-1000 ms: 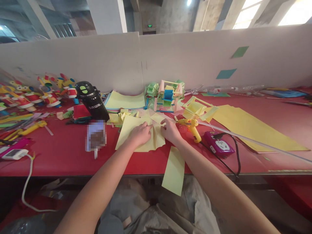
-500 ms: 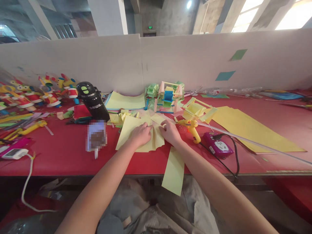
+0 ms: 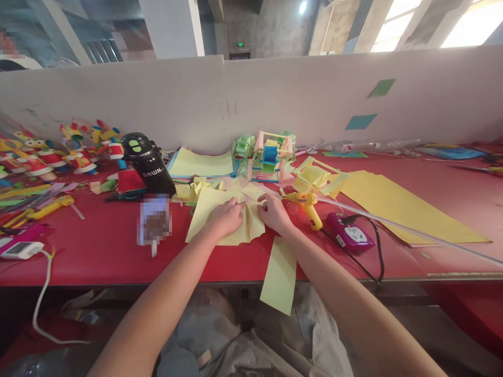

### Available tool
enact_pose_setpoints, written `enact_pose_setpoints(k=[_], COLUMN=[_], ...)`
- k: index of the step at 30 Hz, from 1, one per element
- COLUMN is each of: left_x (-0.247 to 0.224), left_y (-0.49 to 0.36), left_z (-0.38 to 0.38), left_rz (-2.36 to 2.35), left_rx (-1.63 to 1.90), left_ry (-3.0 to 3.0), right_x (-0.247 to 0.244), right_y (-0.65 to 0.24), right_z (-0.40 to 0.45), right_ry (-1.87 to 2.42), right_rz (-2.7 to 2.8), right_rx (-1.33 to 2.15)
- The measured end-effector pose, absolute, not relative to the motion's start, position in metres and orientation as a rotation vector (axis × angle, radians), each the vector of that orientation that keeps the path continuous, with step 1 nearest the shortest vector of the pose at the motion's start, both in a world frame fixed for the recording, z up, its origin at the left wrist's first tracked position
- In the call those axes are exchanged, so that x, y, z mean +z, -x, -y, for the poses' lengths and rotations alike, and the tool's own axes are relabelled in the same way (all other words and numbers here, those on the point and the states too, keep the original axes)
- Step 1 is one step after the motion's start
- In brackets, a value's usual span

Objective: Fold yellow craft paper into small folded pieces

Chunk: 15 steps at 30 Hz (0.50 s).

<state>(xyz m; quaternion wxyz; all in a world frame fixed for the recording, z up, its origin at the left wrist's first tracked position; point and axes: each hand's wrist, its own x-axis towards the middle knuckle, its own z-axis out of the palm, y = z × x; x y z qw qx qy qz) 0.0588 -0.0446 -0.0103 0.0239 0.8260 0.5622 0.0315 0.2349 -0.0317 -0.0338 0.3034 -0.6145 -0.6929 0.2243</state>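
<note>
A creased pale yellow sheet (image 3: 204, 212) lies on the red table in front of me. My left hand (image 3: 228, 215) presses on its middle, with the index finger extended and the others curled. At the sheet's right part, my right hand (image 3: 272, 212) has thumb and fingers bent together at the paper's edge. Under my right forearm a pale green strip (image 3: 280, 275) hangs over the table's front edge. Just right of my right hand lies a yellow glue gun (image 3: 309, 207). Behind the hands stands a small wooden-stick frame (image 3: 271, 157) with folded coloured paper.
A black bottle (image 3: 147, 165) stands at the left, near colourful paper figures (image 3: 80, 152). On the right are a purple power socket (image 3: 351, 233), its black cable, and large yellow sheets (image 3: 401, 209). A stack of paper (image 3: 202, 162) lies behind.
The whole view has shifted very slightly. At the far upper left, part of a person now shows beyond the partition. Both hands stay in nearly the same place on the sheet.
</note>
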Motion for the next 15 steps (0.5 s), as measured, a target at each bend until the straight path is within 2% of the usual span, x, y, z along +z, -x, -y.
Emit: enact_pose_setpoints(k=[15], left_x=[-0.0114], left_y=[-0.0604], left_z=[0.0456], left_rz=[-1.750], left_rx=[0.079], left_ry=[-2.598], right_x=[-0.0252], right_y=[-0.2303], right_z=[0.0384], right_ry=[1.743], right_rz=[1.904], right_rx=[0.530])
